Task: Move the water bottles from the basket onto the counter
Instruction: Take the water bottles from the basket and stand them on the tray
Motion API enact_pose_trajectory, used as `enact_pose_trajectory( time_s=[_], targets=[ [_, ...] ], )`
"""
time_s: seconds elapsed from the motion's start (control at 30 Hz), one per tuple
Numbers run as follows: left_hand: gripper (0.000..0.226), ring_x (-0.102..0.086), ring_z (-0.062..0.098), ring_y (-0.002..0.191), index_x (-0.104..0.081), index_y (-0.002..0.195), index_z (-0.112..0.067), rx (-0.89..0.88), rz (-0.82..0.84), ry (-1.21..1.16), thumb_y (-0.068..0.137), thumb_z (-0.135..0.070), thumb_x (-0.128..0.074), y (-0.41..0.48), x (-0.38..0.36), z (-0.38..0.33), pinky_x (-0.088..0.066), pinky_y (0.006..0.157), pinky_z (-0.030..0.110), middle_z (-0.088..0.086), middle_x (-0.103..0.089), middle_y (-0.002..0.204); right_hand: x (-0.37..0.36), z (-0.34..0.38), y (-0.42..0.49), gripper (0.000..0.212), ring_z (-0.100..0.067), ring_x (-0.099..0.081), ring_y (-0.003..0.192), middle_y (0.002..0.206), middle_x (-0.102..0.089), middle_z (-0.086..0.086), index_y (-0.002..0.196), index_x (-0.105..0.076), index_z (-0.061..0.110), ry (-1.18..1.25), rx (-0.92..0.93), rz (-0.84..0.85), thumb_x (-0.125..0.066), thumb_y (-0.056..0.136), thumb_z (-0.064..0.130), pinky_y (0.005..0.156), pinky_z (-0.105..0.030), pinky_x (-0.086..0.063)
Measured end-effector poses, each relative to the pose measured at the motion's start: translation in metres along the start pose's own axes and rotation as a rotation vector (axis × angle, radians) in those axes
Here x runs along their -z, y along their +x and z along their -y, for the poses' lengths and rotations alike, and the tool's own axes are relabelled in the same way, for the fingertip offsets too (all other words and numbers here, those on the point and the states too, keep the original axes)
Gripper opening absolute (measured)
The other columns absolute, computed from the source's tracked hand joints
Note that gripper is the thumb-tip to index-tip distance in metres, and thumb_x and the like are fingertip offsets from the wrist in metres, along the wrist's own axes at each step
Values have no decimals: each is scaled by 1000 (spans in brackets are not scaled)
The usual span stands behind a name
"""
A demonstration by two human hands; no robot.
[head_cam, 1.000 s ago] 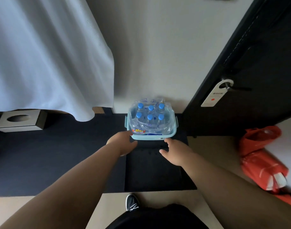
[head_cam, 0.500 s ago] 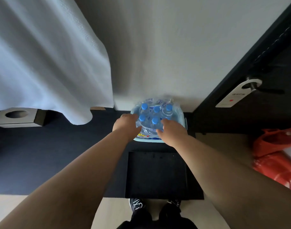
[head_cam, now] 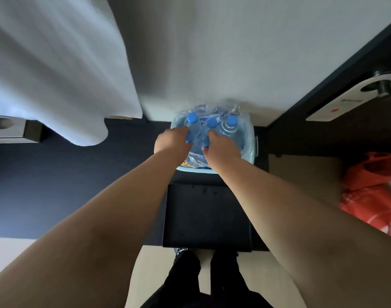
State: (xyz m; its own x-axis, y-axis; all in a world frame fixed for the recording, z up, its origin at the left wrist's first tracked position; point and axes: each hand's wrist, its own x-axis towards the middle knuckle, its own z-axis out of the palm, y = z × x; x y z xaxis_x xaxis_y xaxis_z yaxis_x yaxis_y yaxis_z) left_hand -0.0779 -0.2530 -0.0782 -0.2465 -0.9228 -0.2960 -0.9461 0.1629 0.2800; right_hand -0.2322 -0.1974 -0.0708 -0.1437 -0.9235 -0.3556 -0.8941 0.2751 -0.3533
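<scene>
A shrink-wrapped pack of water bottles point(head_cam: 229, 127) with blue caps sits in a light blue basket point(head_cam: 253, 141) on the dark counter point(head_cam: 79, 185), against the wall. My left hand point(head_cam: 171, 142) is curled over the pack's near left side, fingers around a bottle neck by a blue cap. My right hand point(head_cam: 223, 148) grips the near middle of the pack in the same way, fingertips at another cap. Both hands hide the front row of bottles. The back row of three caps shows.
A black square tray point(head_cam: 206, 214) lies on the counter just in front of the basket. A white cloth point(head_cam: 56, 74) hangs at the left over a tissue box point(head_cam: 3, 130). A dark door with a hanger tag point(head_cam: 345, 103) stands right; a red bag point(head_cam: 372, 192) lies below it.
Both hands moved forward from the counter in front of the basket up onto the bottle pack and closed on it. The camera has leaned closer over the basket.
</scene>
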Motion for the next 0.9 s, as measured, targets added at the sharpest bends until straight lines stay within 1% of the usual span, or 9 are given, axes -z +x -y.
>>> enact_pose_trajectory(
  time_s=[0.1,0.2,0.23,0.3,0.4,0.57,0.7,0.8,0.9],
  targets=[
    [19,-52,24,80,-66,106,-28,-29,-52,-17,89,-36,-67,-6,8,-3,-39,69,31,2,-68,94,4,2,-6,18,-31,-65,90,92,-63,-7,116,-54,15,46,8,-31,-56,103,27,69,-38,-47],
    [6,-57,25,76,-60,86,-27,-49,-119,-133,84,-29,-66,-18,26,-8,-38,63,31,-3,-62,80,18,9,-19,17,-30,-63,86,90,-66,-6,113,-56,14,128,8,-118,-56,102,27,65,-36,-43],
    [5,-58,25,75,-60,84,-25,-52,-137,-180,83,-27,-65,-23,34,-10,-40,61,32,-3,-62,78,25,11,-25,19,-30,-64,85,89,-66,-6,115,-58,13,147,14,-150,-56,101,27,65,-37,-45],
    [10,-60,24,76,-66,91,-23,-64,-173,-263,82,-25,-66,-35,51,-12,-48,63,34,-3,-65,80,43,16,-38,26,-30,-65,87,92,-69,-7,120,-61,12,166,45,-200,-59,99,29,71,-43,-53],
    [19,-61,16,75,-70,101,-25,-66,-239,-365,83,-29,-74,-58,79,-14,-50,66,30,-9,-67,80,70,24,-60,30,-29,-66,88,91,-71,-6,119,-65,12,210,99,-267,-63,97,32,77,-45,-54],
    [17,-58,8,66,-72,96,-27,-135,-360,-445,80,-31,-77,-98,120,-20,-44,60,23,-11,-62,69,105,42,-98,21,-21,-62,75,76,-65,6,108,-69,18,300,141,-390,-70,92,32,65,-33,-47],
    [18,-56,9,65,-72,95,-25,-203,-407,-449,80,-32,-78,-126,142,-23,-46,62,26,-11,-60,67,121,49,-127,19,-16,-57,68,71,-60,9,106,-70,19,312,185,-467,-74,91,29,61,-31,-45],
    [18,-56,11,64,-73,95,-24,-236,-427,-437,79,-32,-78,-145,146,-24,-46,60,27,-10,-59,66,125,52,-145,18,-14,-58,65,68,-61,8,104,-69,20,329,201,-472,-74,90,30,61,-34,-49],
    [15,-58,14,63,-72,91,-25,-229,-390,-406,79,-34,-76,-158,138,-20,-48,58,30,-6,-61,66,119,53,-161,19,-15,-60,65,70,-63,6,102,-69,18,318,230,-450,-74,90,31,61,-36,-52]
  ],
)
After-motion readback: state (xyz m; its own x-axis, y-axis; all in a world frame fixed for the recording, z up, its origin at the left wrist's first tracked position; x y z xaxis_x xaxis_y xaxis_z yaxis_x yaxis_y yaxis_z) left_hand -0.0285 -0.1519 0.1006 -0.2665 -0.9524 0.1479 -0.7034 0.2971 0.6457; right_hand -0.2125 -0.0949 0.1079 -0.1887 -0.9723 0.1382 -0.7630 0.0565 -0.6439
